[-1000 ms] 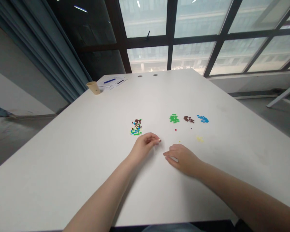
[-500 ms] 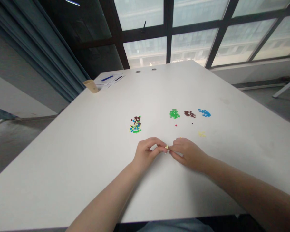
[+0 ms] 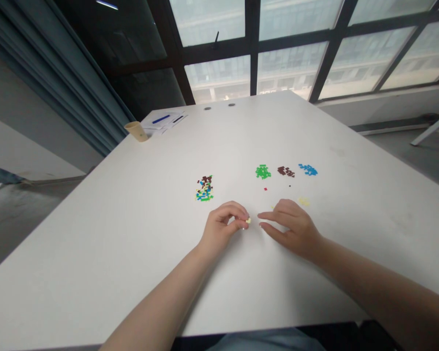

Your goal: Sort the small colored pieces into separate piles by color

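Observation:
Between the thumb and fingertips of my left hand (image 3: 225, 222) is a small pale yellow piece (image 3: 249, 221), perhaps a toy brick; its exact shape is too small to tell. My right hand (image 3: 294, 226) is just to the right, thumb and index finger apart with nothing between them. Beyond it lies a faint group of pale yellow pieces (image 3: 304, 201), partly behind the hand. Farther off are separate piles of green pieces (image 3: 263, 171), dark brown pieces (image 3: 286, 171) and blue pieces (image 3: 308, 169). A mixed-colour pile (image 3: 204, 189) lies beyond my left hand.
A single red piece (image 3: 265, 189) and a tiny dark piece (image 3: 289, 185) lie in front of the sorted piles. At the white table's (image 3: 131, 234) far left stand a paper cup (image 3: 136, 131) and papers with a blue pen (image 3: 161, 119).
My right hand has moved away to the right from the yellow piece, its thumb and index finger now apart. My left hand keeps the piece, shifted slightly left.

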